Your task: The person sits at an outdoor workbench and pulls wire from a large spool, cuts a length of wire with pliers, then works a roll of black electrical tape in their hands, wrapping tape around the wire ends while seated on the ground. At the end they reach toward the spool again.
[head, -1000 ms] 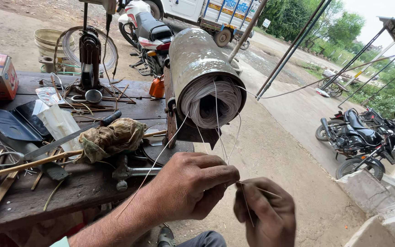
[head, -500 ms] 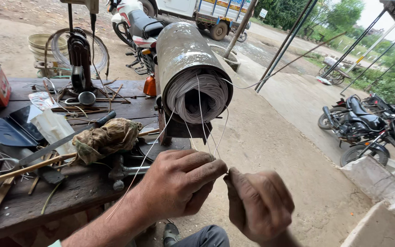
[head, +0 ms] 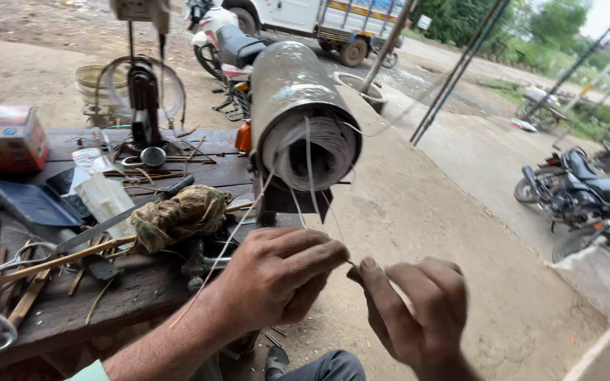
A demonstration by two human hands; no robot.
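Observation:
A grey metal cylinder (head: pixel 296 92) is clamped at the edge of the wooden workbench (head: pixel 128 296), its open end packed with pale wound strips (head: pixel 319 152). Thin pale strands (head: pixel 310 185) hang from that end down toward my hands. My left hand (head: pixel 280 275) pinches one strand between thumb and forefinger just below the cylinder. My right hand (head: pixel 418 314) sits right beside it, fingers closed on the same thin strand; the grip point is partly blurred.
On the bench lie a rag-wrapped bundle (head: pixel 178 215), scissors (head: pixel 5 264), thin wooden sticks (head: pixel 58 257), a flat blue case (head: pixel 30 204), an orange box (head: pixel 5 137) and a black upright tool (head: pixel 142 99). Motorcycles (head: pixel 587 190) and a truck (head: pixel 333 21) stand on the road beyond.
Both hands have drawn closer together and shifted slightly right along the strand. The view has tilted, moving the cylinder toward the frame's centre.

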